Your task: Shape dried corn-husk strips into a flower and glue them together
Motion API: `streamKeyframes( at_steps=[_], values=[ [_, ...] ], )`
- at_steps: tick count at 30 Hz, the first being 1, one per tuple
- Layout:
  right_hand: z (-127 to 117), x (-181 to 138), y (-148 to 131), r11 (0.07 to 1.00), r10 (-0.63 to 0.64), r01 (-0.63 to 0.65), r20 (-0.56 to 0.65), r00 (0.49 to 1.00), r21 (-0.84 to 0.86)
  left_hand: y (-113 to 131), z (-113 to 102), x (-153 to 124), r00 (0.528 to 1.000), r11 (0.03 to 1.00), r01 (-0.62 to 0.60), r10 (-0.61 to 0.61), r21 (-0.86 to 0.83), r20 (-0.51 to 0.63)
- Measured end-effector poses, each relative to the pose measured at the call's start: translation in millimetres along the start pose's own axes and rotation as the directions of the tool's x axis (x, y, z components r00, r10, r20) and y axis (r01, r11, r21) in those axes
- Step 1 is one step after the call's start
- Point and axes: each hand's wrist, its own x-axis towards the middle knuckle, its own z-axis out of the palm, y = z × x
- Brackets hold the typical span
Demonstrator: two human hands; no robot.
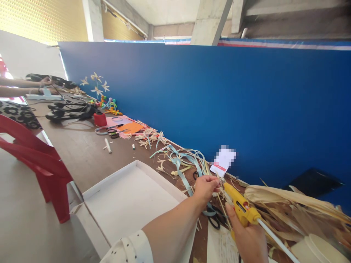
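Note:
My right hand [249, 237] grips a yellow hot glue gun [238, 202], and a long white glue stick [275, 239] sticks out of its back end. Fingertips pinched together, my left hand [205, 189] is just in front of the gun's nozzle. What it pinches is small and pale, and I cannot make out its kind. Under and behind it lie light blue ribbons [183, 179] and pale scraps. Black-handled scissors [214, 221] rest below, between my hands. Dried corn husks [298, 204] are piled to the right of the gun.
Left of my forearm lies a shallow white box [131, 197]. Husk flowers [150, 138], orange paper [131, 127], a red thread spool [100, 119] and black bags [71, 111] line the table. A blue partition [192, 102] stands behind; a red chair [35, 157] and another person's arms [19, 87] are left.

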Motion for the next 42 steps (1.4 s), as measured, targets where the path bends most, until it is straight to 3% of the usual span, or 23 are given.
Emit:
streamKeyframes(
  at_steps=[8, 17, 42],
  values=[
    [2, 2, 1, 0.998, -0.001, -0.001, -0.031, 1.000, -0.067, -2, -1, 2, 1.000, 1.000, -0.006, 0.006, 0.005, 0.006],
    [1, -4, -10, 0.999, -0.002, 0.001, -0.040, 0.999, -0.032, 0, 0, 1, 1.000, 1.000, 0.006, -0.006, -0.012, -0.021],
    [3, 2, -2, 0.998, -0.038, 0.036, -0.040, 0.998, -0.048, 0, 0, 2, 1.000, 1.000, 0.015, -0.014, 0.004, -0.013]
  ],
)
